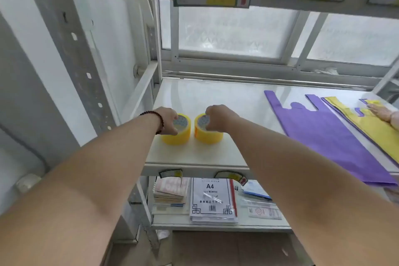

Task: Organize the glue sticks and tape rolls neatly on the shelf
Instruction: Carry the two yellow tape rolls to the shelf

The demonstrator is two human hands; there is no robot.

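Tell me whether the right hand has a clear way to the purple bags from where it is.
Probably yes. The right hand sits on the right tape roll; only bare shelf lies between it and the purple bags.

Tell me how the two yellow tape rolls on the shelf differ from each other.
The left tape roll sits nearer the shelf's left edge under the left hand; the right tape roll sits under the right hand. The right roll shows a reddish label on its side; the left roll shows none. Both are yellow, lying flat, side by side, not touching.
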